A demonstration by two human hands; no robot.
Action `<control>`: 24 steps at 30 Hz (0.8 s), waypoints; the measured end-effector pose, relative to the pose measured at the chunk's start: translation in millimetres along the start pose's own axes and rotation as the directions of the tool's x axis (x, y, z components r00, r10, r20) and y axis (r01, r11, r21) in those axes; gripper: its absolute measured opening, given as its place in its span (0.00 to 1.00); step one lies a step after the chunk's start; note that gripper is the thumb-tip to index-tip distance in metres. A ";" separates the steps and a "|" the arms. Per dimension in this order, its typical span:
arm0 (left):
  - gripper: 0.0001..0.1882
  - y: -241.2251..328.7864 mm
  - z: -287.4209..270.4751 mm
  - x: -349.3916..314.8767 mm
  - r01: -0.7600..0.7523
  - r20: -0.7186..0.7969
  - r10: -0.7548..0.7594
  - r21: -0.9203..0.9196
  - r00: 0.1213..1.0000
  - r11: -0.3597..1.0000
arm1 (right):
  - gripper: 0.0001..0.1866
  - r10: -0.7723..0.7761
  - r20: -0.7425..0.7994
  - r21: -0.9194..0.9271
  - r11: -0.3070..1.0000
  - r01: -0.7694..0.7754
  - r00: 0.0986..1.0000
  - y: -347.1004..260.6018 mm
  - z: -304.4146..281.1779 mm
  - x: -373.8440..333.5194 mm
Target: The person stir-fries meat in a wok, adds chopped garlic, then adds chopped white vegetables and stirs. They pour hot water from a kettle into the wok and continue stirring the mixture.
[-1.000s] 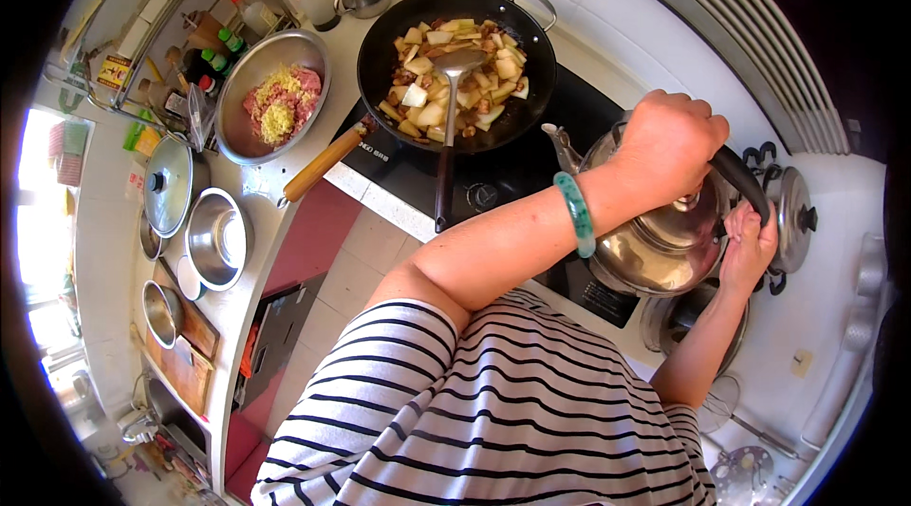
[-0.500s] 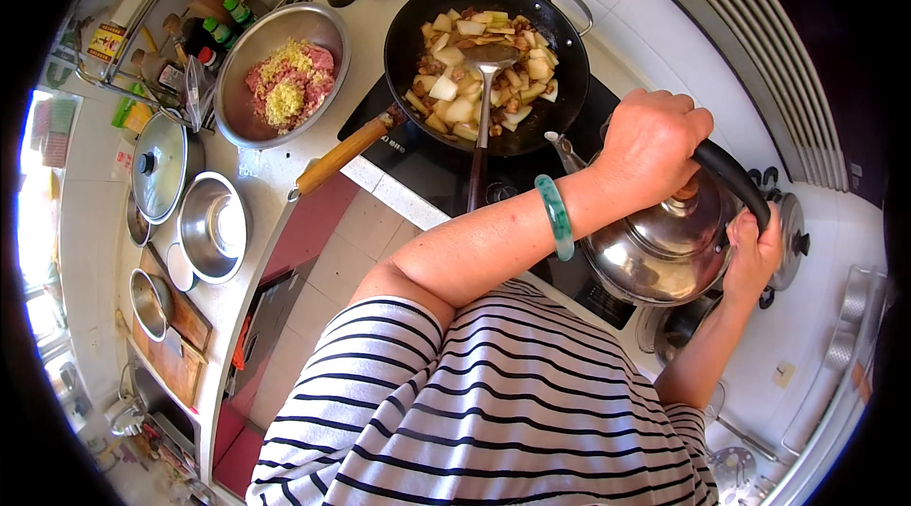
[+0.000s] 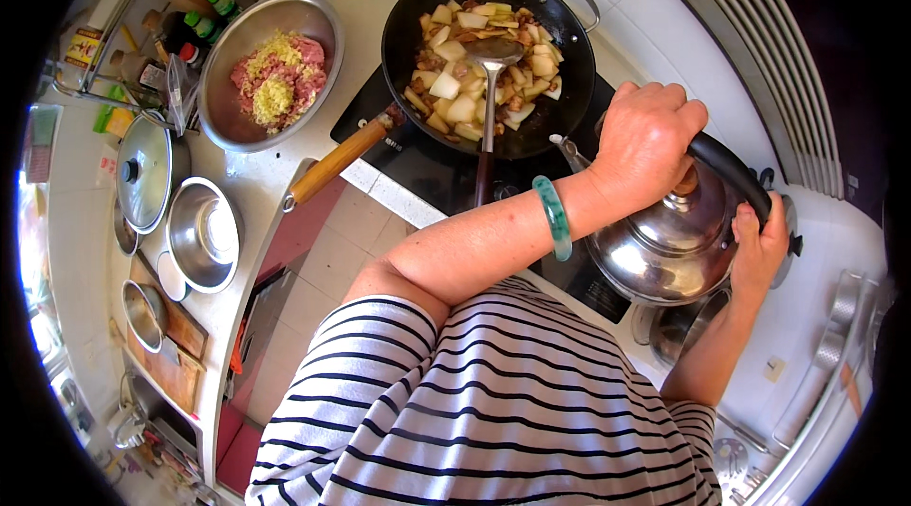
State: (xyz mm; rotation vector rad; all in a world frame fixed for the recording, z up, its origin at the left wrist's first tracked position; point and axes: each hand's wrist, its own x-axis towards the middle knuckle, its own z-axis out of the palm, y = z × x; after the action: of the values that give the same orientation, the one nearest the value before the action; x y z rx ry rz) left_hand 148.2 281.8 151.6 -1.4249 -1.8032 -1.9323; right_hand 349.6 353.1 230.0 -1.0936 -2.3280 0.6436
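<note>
A shiny steel kettle (image 3: 655, 264) with a curved black handle (image 3: 733, 174) is at the right, its spout pointing toward the wok. My left hand (image 3: 647, 140), on the arm with a green bangle (image 3: 552, 218), is wrapped round the front part of that handle. Farther back, my right hand (image 3: 762, 245) grips the handle's lower end. Left of the kettle, a black wok (image 3: 397, 41) holds pale chunks of vegetable (image 3: 462, 109) and browned bits of meat. A metal spatula (image 3: 490, 112) rests in the wok, its dark handle leaning over the near rim.
The wok stands on a black cooktop (image 3: 399, 169), its wooden handle (image 3: 332, 167) jutting left. A steel bowl (image 3: 216, 79) of minced meat stands left of it. Nearer are a lidded pot (image 3: 152, 174), an upright steel bowl (image 3: 204, 235) and cutting boards (image 3: 171, 383). Bottles fill a rack behind.
The view has shifted slightly, so the bowls on the left sit farther left. Both hands keep their hold on the kettle handle, and the wok and spatula look unchanged.
</note>
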 end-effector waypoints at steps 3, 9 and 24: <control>0.11 -3.3 -1.7 0.9 0.020 -0.014 -0.020 -0.023 1.000 1.000 | 0.18 -0.006 -0.017 -0.048 0.999 0.006 1.000 -6.3 3.8 4.2; 0.10 -9.2 -4.2 1.1 0.052 -0.040 -0.054 -0.051 0.998 0.997 | 0.19 -0.018 0.016 -0.124 0.992 0.020 1.000 -14.2 5.3 10.9; 0.11 -18.0 -2.8 1.4 0.107 -0.069 -0.113 -0.087 0.991 0.990 | 0.17 -0.069 0.050 -0.220 0.972 0.078 0.996 -41.5 13.0 22.2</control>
State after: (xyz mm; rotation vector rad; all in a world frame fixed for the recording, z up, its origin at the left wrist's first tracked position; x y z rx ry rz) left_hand 134.2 285.0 140.3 -1.2839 -1.8249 -2.1078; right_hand 305.7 344.5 249.6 -1.0921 -2.5100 0.3892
